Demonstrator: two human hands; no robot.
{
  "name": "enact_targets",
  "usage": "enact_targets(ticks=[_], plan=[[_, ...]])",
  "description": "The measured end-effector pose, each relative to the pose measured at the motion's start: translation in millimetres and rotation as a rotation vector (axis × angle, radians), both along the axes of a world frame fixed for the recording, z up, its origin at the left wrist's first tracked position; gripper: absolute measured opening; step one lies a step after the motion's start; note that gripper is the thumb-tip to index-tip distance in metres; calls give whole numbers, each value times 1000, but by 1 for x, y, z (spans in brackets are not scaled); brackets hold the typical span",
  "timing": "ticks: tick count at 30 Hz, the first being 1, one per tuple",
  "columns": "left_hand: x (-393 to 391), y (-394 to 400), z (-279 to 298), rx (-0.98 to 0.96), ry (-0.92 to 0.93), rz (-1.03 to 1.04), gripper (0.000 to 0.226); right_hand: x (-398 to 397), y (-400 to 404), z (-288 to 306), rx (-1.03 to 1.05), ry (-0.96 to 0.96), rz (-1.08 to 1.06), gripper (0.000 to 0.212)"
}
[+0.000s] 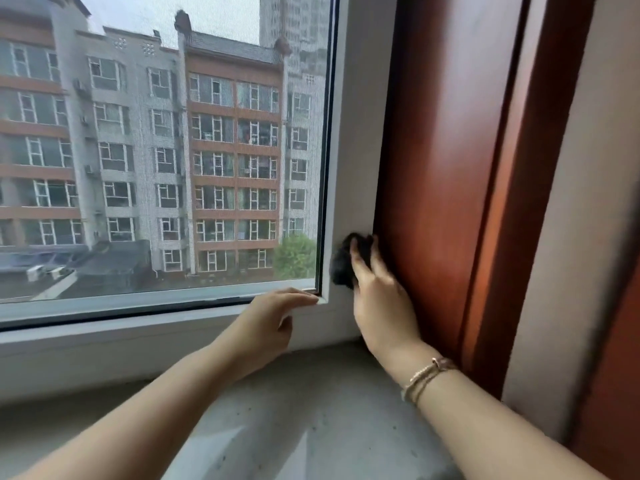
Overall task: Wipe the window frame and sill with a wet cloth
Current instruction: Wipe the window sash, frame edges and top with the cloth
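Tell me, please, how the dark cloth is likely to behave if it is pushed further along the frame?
The dark cloth looks bunched under the right hand, so it is probably soft and floppy. Pressed against the white frame, it should follow the surface rather than roll. Left unsupported, it would probably drop.

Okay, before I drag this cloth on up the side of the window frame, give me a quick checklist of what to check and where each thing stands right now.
1. Dark cloth against the white window frame: ok, the right hand presses it near the bottom corner.
2. Cloth still wet: cannot tell.
3. Left hand out of the wiping path: ok, its fingertips rest on the bottom frame edge, left of the cloth.
4. Frame above the cloth free of obstacles: ok, nothing sits on it.
5. Cloth kept off the red-brown wooden trim: cannot tell, it lies right at the seam.
6. Stone sill wiped: cannot tell.
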State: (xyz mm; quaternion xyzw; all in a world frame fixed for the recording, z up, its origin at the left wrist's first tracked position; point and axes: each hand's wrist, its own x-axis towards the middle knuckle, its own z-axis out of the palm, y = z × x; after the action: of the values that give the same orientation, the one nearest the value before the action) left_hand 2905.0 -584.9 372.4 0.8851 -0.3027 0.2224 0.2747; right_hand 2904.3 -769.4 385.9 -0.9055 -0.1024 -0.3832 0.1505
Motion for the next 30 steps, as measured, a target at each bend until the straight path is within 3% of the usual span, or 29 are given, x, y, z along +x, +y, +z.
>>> enact_targets(ticks=[4,6,11,15,18,25,28,30], plan=[[0,-1,2,3,12,31,59,-25,-2,-53,-38,321,-52,60],[0,-1,3,26,28,44,61,-28,-3,-49,38,330,-95,52],[2,5,4,33,21,48,60,-17,12,-32,169,427,-225,58],[3,12,3,-5,15,37,61,-13,31,-32,190,457,-264,32],[1,13,5,4,43,30,60,-17,42,-33,29,462,-257,29],[2,14,4,-8,50,0,63,-38,23,-16,-671,436,-185,41],[3,15,4,4,54,-11,64,-47,11,-19,-689,320,5,39],[4,16,5,13,56,-11,64,-46,8,-28,-629,427,152,48]])
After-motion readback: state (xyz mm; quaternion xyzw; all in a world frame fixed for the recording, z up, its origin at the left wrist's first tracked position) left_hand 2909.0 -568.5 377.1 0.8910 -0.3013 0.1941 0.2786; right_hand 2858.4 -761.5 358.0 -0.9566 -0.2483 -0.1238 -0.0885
